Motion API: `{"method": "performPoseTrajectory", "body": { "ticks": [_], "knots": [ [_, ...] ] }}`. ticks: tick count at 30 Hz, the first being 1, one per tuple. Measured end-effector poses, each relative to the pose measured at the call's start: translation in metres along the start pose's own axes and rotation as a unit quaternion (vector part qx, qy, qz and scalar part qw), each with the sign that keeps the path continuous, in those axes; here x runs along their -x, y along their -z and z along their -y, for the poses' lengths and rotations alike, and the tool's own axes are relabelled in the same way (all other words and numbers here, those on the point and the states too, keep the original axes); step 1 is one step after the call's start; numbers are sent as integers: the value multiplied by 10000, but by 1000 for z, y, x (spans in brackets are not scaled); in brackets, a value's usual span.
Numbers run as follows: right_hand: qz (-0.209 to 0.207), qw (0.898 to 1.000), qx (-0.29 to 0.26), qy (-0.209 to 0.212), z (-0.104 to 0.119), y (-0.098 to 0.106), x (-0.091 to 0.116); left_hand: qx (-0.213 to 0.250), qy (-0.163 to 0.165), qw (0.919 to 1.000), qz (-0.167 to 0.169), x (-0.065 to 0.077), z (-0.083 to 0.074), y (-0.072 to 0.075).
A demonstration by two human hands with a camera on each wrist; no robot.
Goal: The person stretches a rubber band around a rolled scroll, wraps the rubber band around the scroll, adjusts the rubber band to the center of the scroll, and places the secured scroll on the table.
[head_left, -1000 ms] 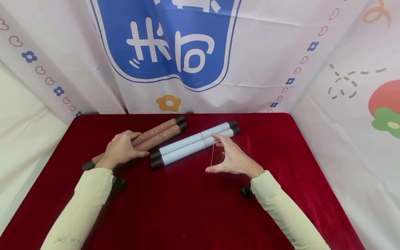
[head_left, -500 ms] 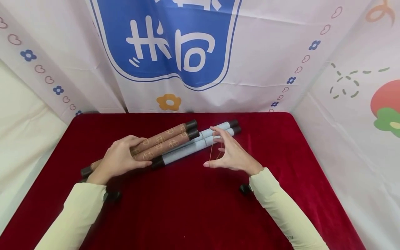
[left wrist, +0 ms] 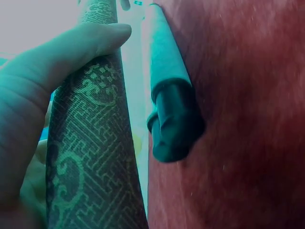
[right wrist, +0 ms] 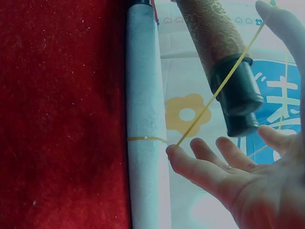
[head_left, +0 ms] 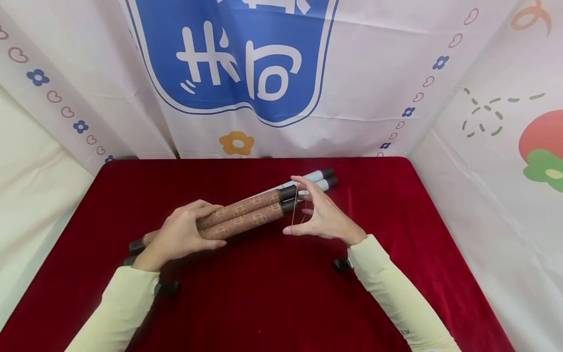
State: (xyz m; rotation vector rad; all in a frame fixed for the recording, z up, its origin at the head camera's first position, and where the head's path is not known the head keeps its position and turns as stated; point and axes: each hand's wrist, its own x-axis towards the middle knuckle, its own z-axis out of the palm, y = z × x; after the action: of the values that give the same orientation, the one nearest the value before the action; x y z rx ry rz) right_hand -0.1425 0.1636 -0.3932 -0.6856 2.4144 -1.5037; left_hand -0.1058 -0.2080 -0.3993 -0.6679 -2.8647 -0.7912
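My left hand (head_left: 180, 237) grips a pair of brown patterned scrolls (head_left: 242, 215) with dark end knobs, thumb along the near side and fingers over the far side. In the left wrist view the thumb lies across the brocade of one brown scroll (left wrist: 95, 143). My right hand (head_left: 325, 215) is spread wide, with a thin yellow rubber band (right wrist: 219, 88) stretched between thumb and fingers. The brown scrolls' right knobs are right at this loop. Behind them lies a pair of pale blue scrolls (right wrist: 143, 86), partly hidden, with another rubber band (right wrist: 143, 139) round them.
A red velvet cloth (head_left: 272, 293) covers the table. White printed curtains (head_left: 369, 73) hang behind it and at both sides. The pale scrolls' black end knobs (head_left: 327, 172) point toward the back right.
My left hand has lifted the brown scrolls and carried them right and nearer, over the pale scrolls, bringing their knobs to the rubber band. My right hand has shifted slightly left, fingers still spread.
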Motion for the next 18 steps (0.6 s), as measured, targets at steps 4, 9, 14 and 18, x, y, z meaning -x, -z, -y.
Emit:
{"method": "performPoseTrajectory", "body": {
  "ticks": [4,9,14,18],
  "knots": [
    [-148,9989,424,147,-1,-2,0,96,-17,9999,79,1,-6,-5],
    [-337,9961,782,218,-4,-6,0,183,-62,9998,108,2,-12,-10],
    [-379,9971,634,202,-6,-8,-1,207,-242,9994,133,2,-17,-13],
    [-191,9978,628,9,-6,-7,-2,132,-424,9990,58,2,-19,-15]
  ]
}}
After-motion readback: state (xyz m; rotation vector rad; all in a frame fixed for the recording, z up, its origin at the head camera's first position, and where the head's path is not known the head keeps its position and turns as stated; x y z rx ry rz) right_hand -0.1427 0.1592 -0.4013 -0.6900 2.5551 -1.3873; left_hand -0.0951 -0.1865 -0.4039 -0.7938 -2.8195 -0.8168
